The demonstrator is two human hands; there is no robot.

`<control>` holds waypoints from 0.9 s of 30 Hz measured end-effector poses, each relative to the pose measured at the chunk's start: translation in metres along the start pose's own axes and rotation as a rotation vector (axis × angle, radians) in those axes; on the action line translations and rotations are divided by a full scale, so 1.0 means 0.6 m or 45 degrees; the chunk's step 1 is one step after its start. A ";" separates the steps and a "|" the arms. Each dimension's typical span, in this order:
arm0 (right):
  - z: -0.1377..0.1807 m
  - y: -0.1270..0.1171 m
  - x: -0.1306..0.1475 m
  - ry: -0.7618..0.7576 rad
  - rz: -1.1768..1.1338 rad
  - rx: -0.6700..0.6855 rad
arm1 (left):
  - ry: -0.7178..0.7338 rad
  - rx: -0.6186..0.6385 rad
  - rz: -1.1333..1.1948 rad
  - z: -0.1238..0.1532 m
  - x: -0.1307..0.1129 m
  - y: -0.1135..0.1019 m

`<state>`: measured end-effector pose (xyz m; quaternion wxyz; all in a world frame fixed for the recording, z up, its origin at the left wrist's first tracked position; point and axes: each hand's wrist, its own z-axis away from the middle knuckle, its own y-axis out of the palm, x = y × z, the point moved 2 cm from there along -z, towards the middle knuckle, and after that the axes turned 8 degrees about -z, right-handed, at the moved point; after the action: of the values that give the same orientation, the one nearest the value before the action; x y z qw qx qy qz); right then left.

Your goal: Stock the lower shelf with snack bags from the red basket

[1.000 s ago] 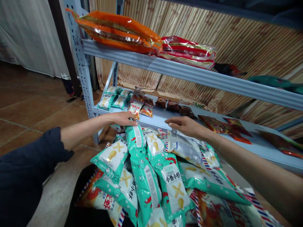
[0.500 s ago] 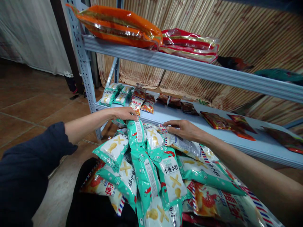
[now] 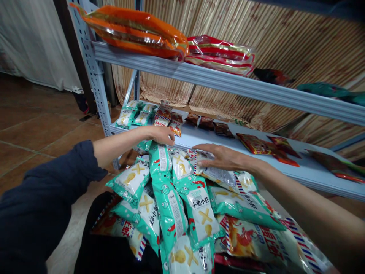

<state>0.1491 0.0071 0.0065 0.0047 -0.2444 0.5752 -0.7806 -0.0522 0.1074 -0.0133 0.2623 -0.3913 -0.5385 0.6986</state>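
Observation:
A heap of teal snack packets and several red-striped ones lies in front of me, below a grey metal shelf. My left hand curls over the top end of a teal packet at the heap's far edge, fingers closed on it. Fingers together, my right hand lies flat on a red-and-blue striped packet beside it. Both hands are just short of the shelf's front lip.
The lower shelf holds teal packets, small red packets, dark packets and flat red bags. The upper shelf carries orange and red bags. A bamboo mat lines the back; tiled floor lies left.
My right hand has come down from hovering onto the striped packet. My left hand has shifted slightly right along the top of the teal packet. The view has edged closer to the shelf.

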 end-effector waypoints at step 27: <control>0.008 -0.057 0.000 0.224 -1.345 -0.410 | 0.048 -0.223 1.069 -0.009 -0.098 -0.001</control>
<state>0.1604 0.0144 0.0382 -0.4725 -0.4310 0.4848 -0.5966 -0.0149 0.0642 0.0021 -0.0691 -0.6101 -0.3847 0.6892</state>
